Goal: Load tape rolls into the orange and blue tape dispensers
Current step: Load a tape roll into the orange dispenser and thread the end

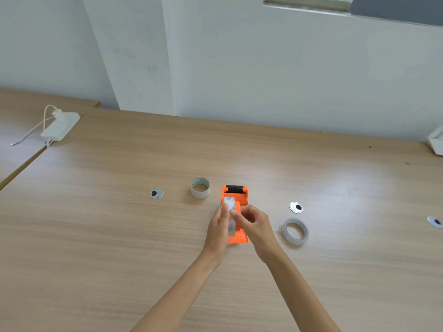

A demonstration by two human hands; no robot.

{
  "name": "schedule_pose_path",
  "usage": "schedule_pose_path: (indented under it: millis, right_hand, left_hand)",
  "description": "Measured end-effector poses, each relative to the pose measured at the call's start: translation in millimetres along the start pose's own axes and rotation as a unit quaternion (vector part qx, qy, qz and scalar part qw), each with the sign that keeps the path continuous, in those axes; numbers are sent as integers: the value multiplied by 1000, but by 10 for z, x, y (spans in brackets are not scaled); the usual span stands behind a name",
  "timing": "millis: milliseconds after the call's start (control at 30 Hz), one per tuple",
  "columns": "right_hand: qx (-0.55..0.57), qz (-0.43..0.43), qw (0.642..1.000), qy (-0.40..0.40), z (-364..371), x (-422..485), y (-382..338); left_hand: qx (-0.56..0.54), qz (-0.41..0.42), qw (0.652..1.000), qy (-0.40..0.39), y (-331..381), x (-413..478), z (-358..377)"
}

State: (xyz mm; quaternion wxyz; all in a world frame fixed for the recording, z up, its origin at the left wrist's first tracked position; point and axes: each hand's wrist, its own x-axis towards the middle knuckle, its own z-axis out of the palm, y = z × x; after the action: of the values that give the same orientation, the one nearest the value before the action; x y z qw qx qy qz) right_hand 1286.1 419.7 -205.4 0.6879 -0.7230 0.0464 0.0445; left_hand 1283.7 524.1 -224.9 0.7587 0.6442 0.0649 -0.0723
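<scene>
The orange tape dispenser (236, 196) lies on the wooden table (119, 224) at the centre, its black roller at the far end. A clear tape roll (230, 207) stands on edge in the dispenser. My left hand (219, 230) grips that roll from the left. My right hand (253, 222) pinches the roll and dispenser from the right. A wide white tape roll (200, 188) stands left of the dispenser. A thin clear tape roll (295, 231) lies flat to the right. No blue dispenser is in view.
Three round metal cable grommets (156, 193) (295, 207) (434, 222) are set in the table. A white power strip (61, 127) with a plug and cable lies at the far left. A white object (437, 142) sits at the right edge. A wall runs behind.
</scene>
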Motion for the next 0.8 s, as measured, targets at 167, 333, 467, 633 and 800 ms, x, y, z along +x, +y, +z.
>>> schedule_pose_path:
  millis: [167,333,467,633,800]
  right_hand:
    - [-1,45,997,55,89,56,-1]
    - [26,29,992,-124,-89,18,18]
    - [-24,0,996,-81,-31,6,39]
    - [-12,31,999,7,102,10,15]
    - [-5,51,998,-33,72,26,24]
  left_hand:
    - [0,1,1000,-11,20,-47,9]
    - [4,2,1000,30,31,-6,-65]
    - [5,4,999,37,28,-11,-86]
    - [-4,-22,1000,10,18,-32,-98]
    - [-12,-25,999,29,18,-63,-101]
